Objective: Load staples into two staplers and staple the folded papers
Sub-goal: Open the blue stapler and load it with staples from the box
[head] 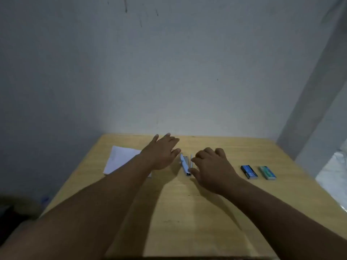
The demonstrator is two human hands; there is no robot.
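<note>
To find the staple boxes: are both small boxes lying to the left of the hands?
No, the blue box and green box lie on the table, beyond the right hand.

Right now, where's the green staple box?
In the head view, the green staple box lies far right on the table, just right of the blue box, beyond the right hand.

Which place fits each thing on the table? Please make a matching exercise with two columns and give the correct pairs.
Things:
1. white paper
2. light blue stapler
3. dark blue staple box
4. green staple box

Places:
A. farthest to the right
B. between the two hands
C. far left, partly under the left forearm
D. right of the right hand, beside the green box

Pairs: 1-C, 2-B, 3-D, 4-A
</note>
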